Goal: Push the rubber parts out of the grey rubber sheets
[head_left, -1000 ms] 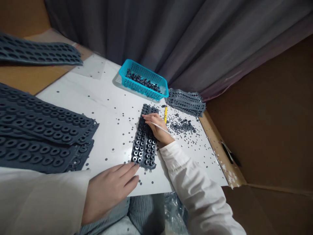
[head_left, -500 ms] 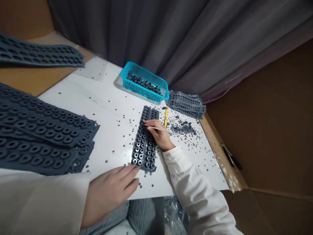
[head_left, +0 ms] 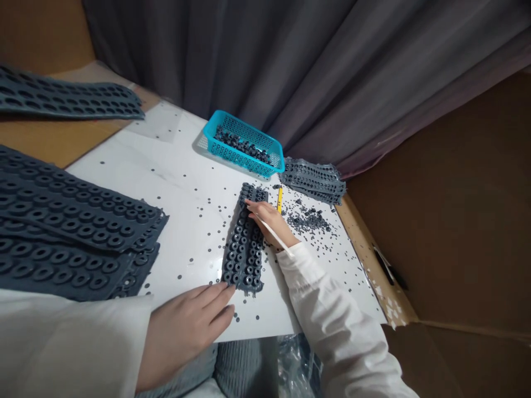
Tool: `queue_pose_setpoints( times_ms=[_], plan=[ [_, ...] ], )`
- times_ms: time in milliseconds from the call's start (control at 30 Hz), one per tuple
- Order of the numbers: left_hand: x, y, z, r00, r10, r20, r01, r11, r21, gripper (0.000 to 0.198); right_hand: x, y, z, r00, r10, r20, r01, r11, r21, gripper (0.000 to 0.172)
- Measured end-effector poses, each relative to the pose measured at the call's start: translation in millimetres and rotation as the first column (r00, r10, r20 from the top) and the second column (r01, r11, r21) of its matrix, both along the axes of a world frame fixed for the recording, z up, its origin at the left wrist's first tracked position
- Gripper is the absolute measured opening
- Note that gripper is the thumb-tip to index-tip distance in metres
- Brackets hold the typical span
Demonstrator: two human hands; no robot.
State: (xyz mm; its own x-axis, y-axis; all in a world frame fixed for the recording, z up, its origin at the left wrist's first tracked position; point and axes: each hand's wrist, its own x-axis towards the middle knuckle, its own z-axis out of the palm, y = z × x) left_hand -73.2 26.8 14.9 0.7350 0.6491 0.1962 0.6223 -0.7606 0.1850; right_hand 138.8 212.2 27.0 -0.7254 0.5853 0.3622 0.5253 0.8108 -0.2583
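Note:
A dark grey rubber sheet of ring-shaped parts (head_left: 244, 265) lies lengthwise away from me on the white table. My left hand (head_left: 191, 326) lies at its near end, fingers stretched out and fingertips touching the corner. Over the far half of the sheet, my right hand (head_left: 271, 221) pinches a thin white stick (head_left: 276, 233). The stick's rear end slopes back toward my wrist; its tip is hidden at the fingertips by the sheet. Small dark discs are scattered around, with a heap of dark bits (head_left: 309, 220) right of my right hand.
A blue basket (head_left: 244, 160) holding small dark parts stands at the back. Beside it lie stacked grey sheets (head_left: 313, 179). A yellow tool (head_left: 280, 200) is beyond my right hand. More ring sheets (head_left: 74, 215) cover the left, and a holed strip (head_left: 70, 99) lies on cardboard.
The stick has swung in my right hand: its rear end pointed right over the table and now points back toward my sleeve. My left hand stays at the sheet's corner.

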Motion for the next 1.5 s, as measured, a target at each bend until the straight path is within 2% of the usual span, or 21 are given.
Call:
queue_pose_setpoints(
  times_ms=[167,267,367,567,800,933,1033,1200,1500],
  plan=[
    [-0.1,-0.5,-1.7,1.000,-0.005,-0.023,0.004,1.000,-0.023,0.042,3.6,4.3,0.2,0.989,-0.118,-0.087,0.106,0.985,-0.133,0.016],
    [0.6,-0.6,-1.9,1.000,0.012,-0.014,-0.012,1.000,0.003,0.035,2.3,1.5,1.7,0.979,-0.123,-0.160,0.082,0.967,-0.241,0.016],
    [1.0,-0.6,-1.8,1.000,0.001,-0.021,-0.001,1.000,-0.004,0.037,0.4,-2.8,1.3,0.978,-0.088,-0.187,0.030,0.956,-0.292,0.017],
    [0.0,-0.6,-2.2,1.000,-0.007,-0.022,0.006,0.999,-0.039,0.044,1.2,-5.1,-4.9,0.983,-0.061,-0.176,0.013,0.965,-0.263,0.018],
    [-0.9,-0.5,-2.1,0.999,-0.024,-0.045,0.020,0.997,-0.075,0.050,0.5,6.0,-5.7,0.995,-0.031,-0.092,0.016,0.988,-0.155,0.018],
    [-1.2,-0.1,-2.2,0.998,-0.029,-0.050,0.026,0.998,-0.057,0.052,1.2,15.6,-6.9,0.988,-0.097,-0.122,0.085,0.991,-0.104,0.020],
    [-1.8,0.5,-2.3,0.998,-0.034,-0.051,0.031,0.998,-0.045,0.052,1.9,15.0,-9.9,0.968,-0.145,-0.205,0.116,0.982,-0.147,0.017],
    [-2.2,0.8,-1.9,0.997,-0.044,-0.057,0.040,0.998,-0.057,0.053,0.2,5.2,-14.2,0.970,-0.104,-0.220,0.051,0.971,-0.232,0.015],
    [-1.0,0.2,-3.0,0.999,-0.030,-0.036,0.027,0.997,-0.071,0.049,-0.2,13.2,-15.3,0.969,-0.132,-0.208,0.093,0.978,-0.187,0.016]
  ],
)
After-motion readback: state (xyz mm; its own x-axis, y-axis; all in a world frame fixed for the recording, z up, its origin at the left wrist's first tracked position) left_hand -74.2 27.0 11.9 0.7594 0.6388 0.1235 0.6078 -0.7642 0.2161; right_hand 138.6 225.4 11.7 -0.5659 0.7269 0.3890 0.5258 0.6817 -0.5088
